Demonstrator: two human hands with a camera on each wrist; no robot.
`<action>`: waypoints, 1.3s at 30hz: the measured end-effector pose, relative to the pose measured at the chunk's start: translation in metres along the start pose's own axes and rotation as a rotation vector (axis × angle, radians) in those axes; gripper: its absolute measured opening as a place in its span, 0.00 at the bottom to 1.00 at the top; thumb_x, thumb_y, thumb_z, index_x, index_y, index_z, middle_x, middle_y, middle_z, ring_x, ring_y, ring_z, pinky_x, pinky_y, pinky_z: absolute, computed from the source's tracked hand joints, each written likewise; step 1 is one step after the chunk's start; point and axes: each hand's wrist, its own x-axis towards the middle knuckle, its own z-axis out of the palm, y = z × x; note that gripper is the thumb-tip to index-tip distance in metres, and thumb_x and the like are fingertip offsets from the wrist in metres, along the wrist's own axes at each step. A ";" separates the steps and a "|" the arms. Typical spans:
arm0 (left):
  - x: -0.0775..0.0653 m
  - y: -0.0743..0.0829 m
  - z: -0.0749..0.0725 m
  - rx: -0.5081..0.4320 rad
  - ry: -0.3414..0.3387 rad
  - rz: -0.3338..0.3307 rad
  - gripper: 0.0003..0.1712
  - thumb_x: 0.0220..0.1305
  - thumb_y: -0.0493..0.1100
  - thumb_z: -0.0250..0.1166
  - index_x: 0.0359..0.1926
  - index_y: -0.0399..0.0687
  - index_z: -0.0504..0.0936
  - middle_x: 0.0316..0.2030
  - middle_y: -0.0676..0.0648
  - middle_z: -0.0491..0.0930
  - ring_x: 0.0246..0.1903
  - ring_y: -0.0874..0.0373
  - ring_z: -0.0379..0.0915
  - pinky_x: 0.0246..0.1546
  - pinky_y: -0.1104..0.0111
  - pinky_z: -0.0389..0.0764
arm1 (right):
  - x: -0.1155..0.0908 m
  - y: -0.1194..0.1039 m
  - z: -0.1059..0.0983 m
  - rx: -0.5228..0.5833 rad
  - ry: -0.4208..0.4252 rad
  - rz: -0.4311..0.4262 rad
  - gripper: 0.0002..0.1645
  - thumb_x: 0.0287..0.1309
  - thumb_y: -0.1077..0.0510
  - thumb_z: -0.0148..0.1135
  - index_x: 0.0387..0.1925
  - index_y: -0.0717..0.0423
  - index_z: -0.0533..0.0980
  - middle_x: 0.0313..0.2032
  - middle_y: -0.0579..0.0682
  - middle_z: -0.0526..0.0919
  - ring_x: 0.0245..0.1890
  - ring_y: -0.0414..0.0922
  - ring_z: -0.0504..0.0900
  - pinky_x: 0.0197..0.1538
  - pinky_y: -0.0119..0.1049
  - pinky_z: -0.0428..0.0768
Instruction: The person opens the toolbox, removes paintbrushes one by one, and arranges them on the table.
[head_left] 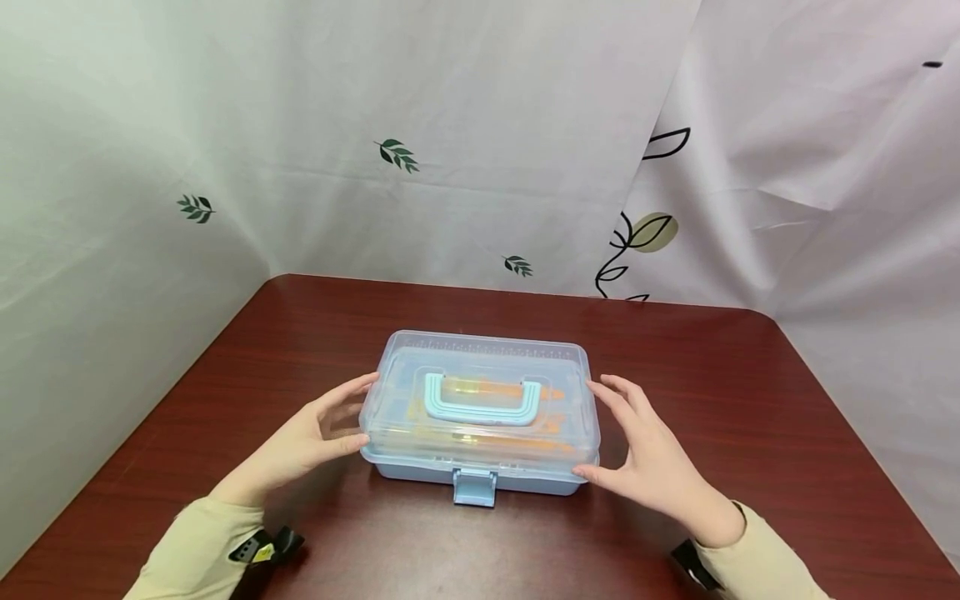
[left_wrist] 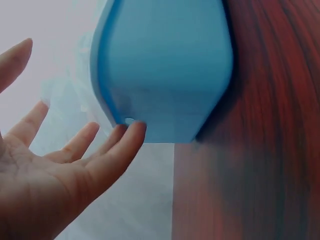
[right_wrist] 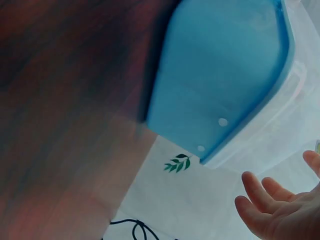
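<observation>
A plastic storage box [head_left: 480,477] with a light blue base and a clear lid [head_left: 408,392] sits on the table. On top of the lid lies a pale blue handle [head_left: 483,412]. Orange and yellow items [head_left: 498,389] show blurrily through the plastic. The front latch [head_left: 475,487] sticks outward from the base. My left hand [head_left: 307,446] is at the box's left end, fingers spread, thumb tip at the lid's lower front corner. Opposite it, my right hand [head_left: 648,454] has its fingertips right at the lid's right edge. Both wrist views show loosely extended fingers beside the blue base [left_wrist: 165,65].
The dark red-brown wooden table [head_left: 480,550] extends around the box. Behind and at both sides hangs a white cloth [head_left: 480,208] printed with leaves. Black straps [head_left: 281,546] are worn at both wrists over light sleeves.
</observation>
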 end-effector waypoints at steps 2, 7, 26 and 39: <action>0.000 0.000 0.002 0.048 0.023 0.005 0.44 0.58 0.35 0.67 0.71 0.45 0.55 0.65 0.34 0.60 0.54 0.75 0.69 0.48 0.74 0.77 | 0.000 0.000 0.002 0.001 -0.008 -0.008 0.58 0.26 0.49 0.82 0.65 0.52 0.65 0.60 0.56 0.66 0.53 0.52 0.74 0.48 0.49 0.76; 0.000 0.000 0.008 0.191 0.107 0.006 0.45 0.53 0.39 0.72 0.70 0.51 0.60 0.62 0.39 0.67 0.56 0.64 0.70 0.51 0.76 0.73 | -0.001 0.000 0.008 0.017 -0.028 -0.022 0.56 0.29 0.50 0.81 0.64 0.53 0.65 0.59 0.56 0.66 0.52 0.50 0.75 0.47 0.47 0.78; 0.000 0.002 0.022 0.651 0.234 0.290 0.41 0.41 0.36 0.78 0.60 0.53 0.74 0.59 0.41 0.68 0.54 0.51 0.67 0.50 0.88 0.64 | -0.003 -0.001 0.017 0.069 0.083 -0.068 0.47 0.32 0.49 0.80 0.58 0.53 0.71 0.56 0.57 0.69 0.50 0.51 0.76 0.50 0.21 0.69; -0.001 0.002 0.026 0.645 0.261 0.311 0.40 0.41 0.33 0.77 0.59 0.53 0.75 0.62 0.39 0.67 0.56 0.48 0.68 0.50 0.89 0.64 | -0.006 -0.006 0.021 0.092 0.116 -0.016 0.48 0.27 0.57 0.81 0.57 0.52 0.72 0.58 0.57 0.70 0.52 0.50 0.74 0.48 0.29 0.73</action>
